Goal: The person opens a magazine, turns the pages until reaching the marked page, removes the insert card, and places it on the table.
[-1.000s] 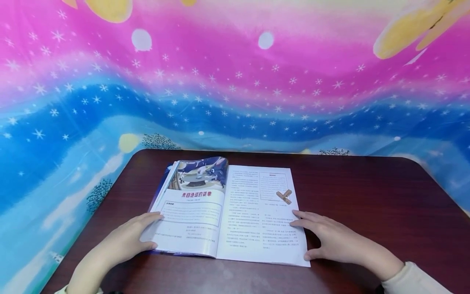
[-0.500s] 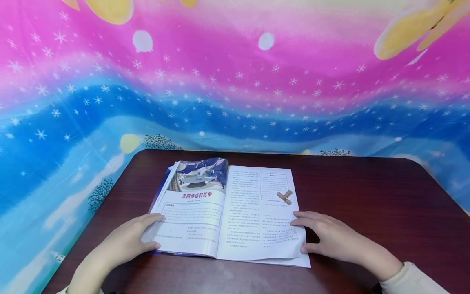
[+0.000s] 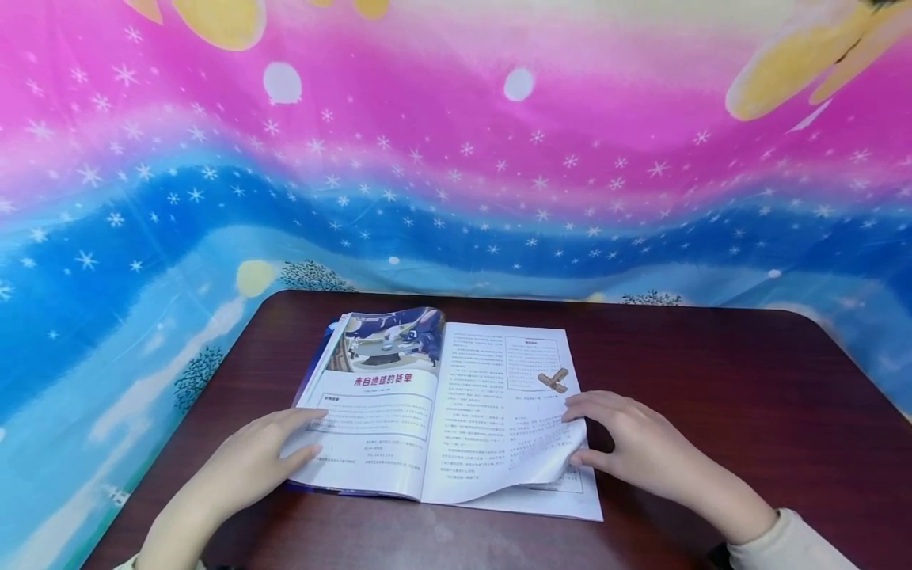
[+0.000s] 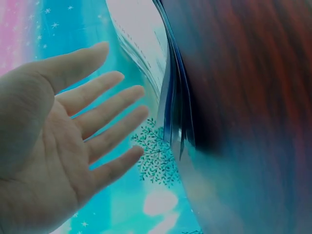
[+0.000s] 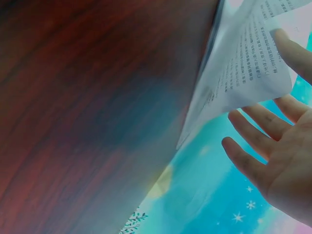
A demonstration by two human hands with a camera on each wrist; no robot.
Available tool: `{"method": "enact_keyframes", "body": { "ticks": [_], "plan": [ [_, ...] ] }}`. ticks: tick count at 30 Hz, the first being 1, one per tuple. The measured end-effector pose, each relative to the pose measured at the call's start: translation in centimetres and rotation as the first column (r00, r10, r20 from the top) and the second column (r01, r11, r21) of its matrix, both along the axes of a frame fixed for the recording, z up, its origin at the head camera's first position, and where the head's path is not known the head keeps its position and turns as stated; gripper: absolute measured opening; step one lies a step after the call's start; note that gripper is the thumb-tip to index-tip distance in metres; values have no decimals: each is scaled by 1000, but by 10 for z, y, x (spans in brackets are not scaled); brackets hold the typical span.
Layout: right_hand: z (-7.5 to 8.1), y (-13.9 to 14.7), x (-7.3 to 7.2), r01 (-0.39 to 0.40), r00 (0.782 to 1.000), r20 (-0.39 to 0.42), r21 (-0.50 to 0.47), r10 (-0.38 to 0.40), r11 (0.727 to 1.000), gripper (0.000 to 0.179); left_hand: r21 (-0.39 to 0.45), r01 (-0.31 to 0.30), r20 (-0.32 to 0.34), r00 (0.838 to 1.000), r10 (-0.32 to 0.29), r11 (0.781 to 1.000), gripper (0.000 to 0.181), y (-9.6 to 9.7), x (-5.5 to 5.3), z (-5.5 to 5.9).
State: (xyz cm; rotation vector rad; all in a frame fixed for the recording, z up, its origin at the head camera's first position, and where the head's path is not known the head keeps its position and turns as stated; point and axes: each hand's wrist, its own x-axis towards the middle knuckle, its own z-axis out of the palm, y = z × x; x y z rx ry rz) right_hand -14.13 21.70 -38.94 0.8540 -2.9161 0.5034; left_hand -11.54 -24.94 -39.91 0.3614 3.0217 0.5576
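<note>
Right hand [image 3: 634, 439] pinches a curled page [image 3: 543, 453] on the right side of the magazine [image 3: 388, 439]; left hand [image 3: 245, 457] spread loose at its left edge!

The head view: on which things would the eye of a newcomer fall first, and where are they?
Probably on the bright pink-and-blue backdrop, which fills the upper part, behind the dark table. Next, the open magazine on it, with a colourful picture at the top of its left page. Then the right hand, pinching a lifted page at the magazine's right side; the left hand is at its left edge.
</note>
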Motion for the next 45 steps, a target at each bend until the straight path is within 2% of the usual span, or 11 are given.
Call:
{"method": "enact_keyframes", "body": {
  "ticks": [8,16,23,28,31,38,45],
  "plan": [
    [5,-4,-1,-14,997,-74,-90,8,996,46,23,5,-79,997,-3,1000,37,14,2,8],
    [7,-8,-2,-36,987,-159,-189,6,981,46,72,44,-65,997,-40,996,33,27,5,16],
    [10,-16,-4,-69,981,-196,-283,13,957,45,70,107,-85,991,-101,992,32,44,-1,12],
    [13,-23,-6,-115,972,-233,-343,34,932,43,74,174,-118,979,-164,982,33,59,-7,11],
    [15,-26,-6,-127,967,-253,-354,36,927,43,69,208,-142,970,-196,976,33,68,-10,13],
    [21,-33,-6,-134,960,-277,-346,36,928,44,91,271,-166,953,-254,958,36,90,-16,21],
    [30,-42,-5,-94,972,-234,-321,17,942,40,113,327,-211,931,-299,938,40,112,-15,35]
  ]
}}
